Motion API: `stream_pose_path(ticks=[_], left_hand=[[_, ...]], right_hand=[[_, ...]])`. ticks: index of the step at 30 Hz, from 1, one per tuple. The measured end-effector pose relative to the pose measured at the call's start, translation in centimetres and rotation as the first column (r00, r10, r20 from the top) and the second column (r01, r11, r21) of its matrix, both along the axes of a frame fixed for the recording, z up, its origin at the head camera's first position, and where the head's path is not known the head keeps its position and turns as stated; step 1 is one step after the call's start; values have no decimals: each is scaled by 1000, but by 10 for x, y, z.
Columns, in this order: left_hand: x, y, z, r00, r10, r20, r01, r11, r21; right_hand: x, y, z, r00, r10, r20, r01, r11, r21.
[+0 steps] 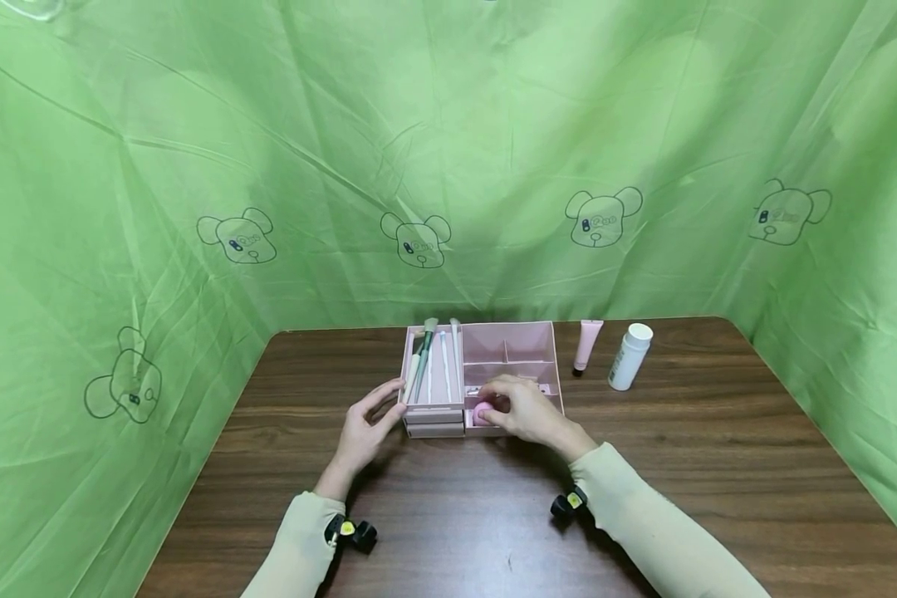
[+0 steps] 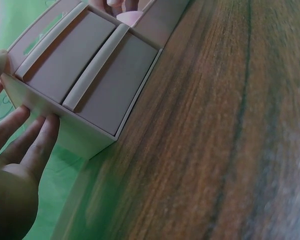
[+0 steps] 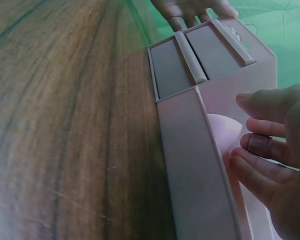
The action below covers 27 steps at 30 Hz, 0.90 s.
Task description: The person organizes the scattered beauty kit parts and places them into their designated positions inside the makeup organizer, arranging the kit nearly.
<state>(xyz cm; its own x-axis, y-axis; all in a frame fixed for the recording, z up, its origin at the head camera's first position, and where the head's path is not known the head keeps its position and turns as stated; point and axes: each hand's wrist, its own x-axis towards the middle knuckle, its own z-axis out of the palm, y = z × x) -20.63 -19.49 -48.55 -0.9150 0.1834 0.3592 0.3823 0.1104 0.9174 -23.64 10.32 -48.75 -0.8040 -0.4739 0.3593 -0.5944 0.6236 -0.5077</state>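
Observation:
A pink cosmetics organizer point(image 1: 435, 409) stands at the back middle of the table, two small drawers at its front left. My left hand point(image 1: 364, 428) touches its left side with nearly straight fingers; the fingertips point(image 2: 51, 122) lie against the side wall in the left wrist view. Over the front right compartment is my right hand point(image 1: 526, 409). Its thumb and fingers are spread around a pink makeup sponge point(image 3: 223, 131), with a gap showing between them in the right wrist view. That sponge point(image 1: 482, 414) sits inside the front compartment, partly covered by the fingers in the head view.
Several makeup brushes point(image 1: 424, 357) lean in the organizer's left section. Right of the organizer are a pink tube point(image 1: 587, 342) with a dark cap and a white bottle point(image 1: 629, 359). A green curtain point(image 1: 493, 166) hangs behind the wooden table point(image 1: 329, 365).

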Motion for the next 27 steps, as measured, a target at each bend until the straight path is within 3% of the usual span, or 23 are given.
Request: stream_pose_path(ticks=[9,27], left_hand=[[-2,-1,-3,1000,-6,-13,6,1000,-2],[-2,-2,-3,1000,0,-1,0,1000,-7]], right_hand=[[-3,7,15,998,-5,-64,1,998,-62],[-6,32,51,995,-88,-53,81,990,-112]])
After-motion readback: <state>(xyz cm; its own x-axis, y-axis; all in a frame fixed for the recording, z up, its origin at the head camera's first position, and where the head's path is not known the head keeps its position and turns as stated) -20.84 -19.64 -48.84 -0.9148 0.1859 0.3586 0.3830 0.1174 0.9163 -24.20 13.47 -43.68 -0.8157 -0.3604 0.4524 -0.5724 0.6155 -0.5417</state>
